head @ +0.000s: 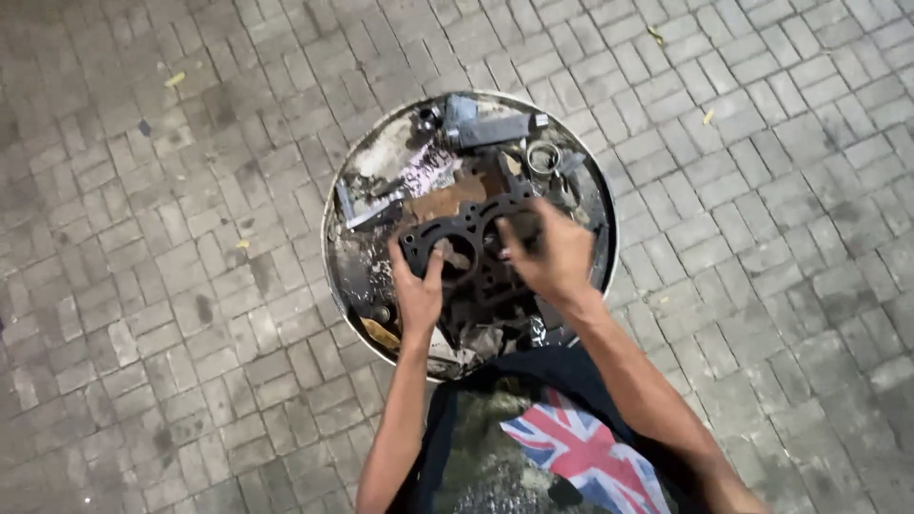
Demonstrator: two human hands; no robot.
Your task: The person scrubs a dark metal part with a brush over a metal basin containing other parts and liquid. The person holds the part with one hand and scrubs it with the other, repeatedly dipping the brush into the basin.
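Gripping a dark, flat engine gasket [473, 249] with round bores above a round metal tray [609, 249] of greasy scrap, the left hand [417, 293] curls its fingers over the near-left edge while the right hand [547, 252] closes over the right side; motion blur hides exactly how those fingers pinch. Thin and oily as it looks, the gasket could slip or bend if either hand twists, and its edges might catch a metal ring [544, 158] or bracket [367, 207] lying beside it in the tray.
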